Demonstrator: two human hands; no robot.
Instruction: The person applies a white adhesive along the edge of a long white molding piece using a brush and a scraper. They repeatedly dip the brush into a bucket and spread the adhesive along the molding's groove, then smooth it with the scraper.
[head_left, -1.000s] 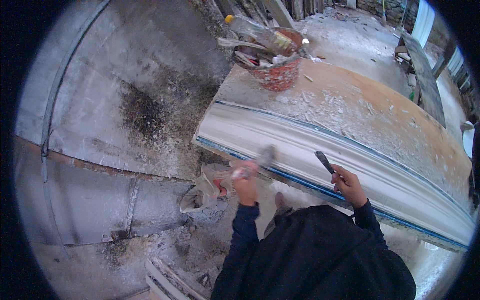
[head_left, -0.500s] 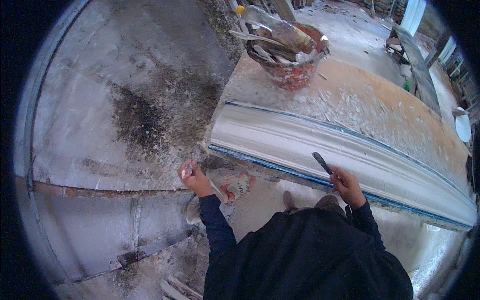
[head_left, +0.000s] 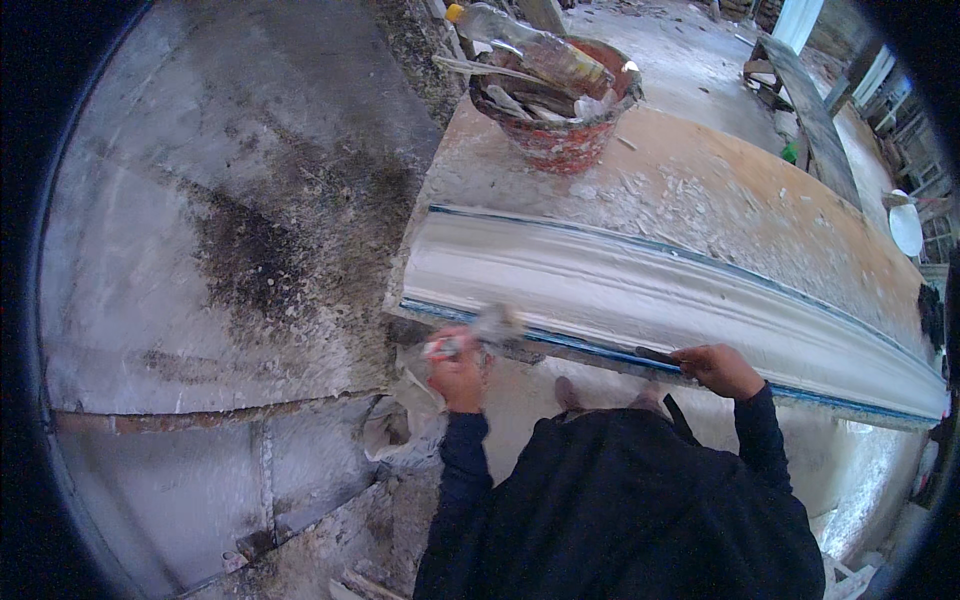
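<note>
My left hand (head_left: 456,372) is closed round the red-and-white handle of what looks like a paintbrush. The brush head (head_left: 497,326) is blurred and lies over the near left part of a long white moulding (head_left: 600,285). My right hand (head_left: 722,371) grips a dark, flat-bladed scraper (head_left: 655,355), its blade pointing left along the moulding's near edge. Ridges run the length of the moulding, and blue strips (head_left: 570,341) line its long edges. Whether the brush touches the moulding, I cannot tell.
Behind the moulding, a plaster-spattered red bucket (head_left: 555,148) holds a clear bottle (head_left: 535,45) and sticks. White scraps (head_left: 690,195) litter the brown board (head_left: 780,195). A stained grey surface (head_left: 250,200) fills the left. A wooden bench (head_left: 810,110) stands far right.
My left hand has moved right toward the moulding, and the brush head has come into sight. The scraper has dropped to the near edge and turned flatter. The view has shifted slightly.
</note>
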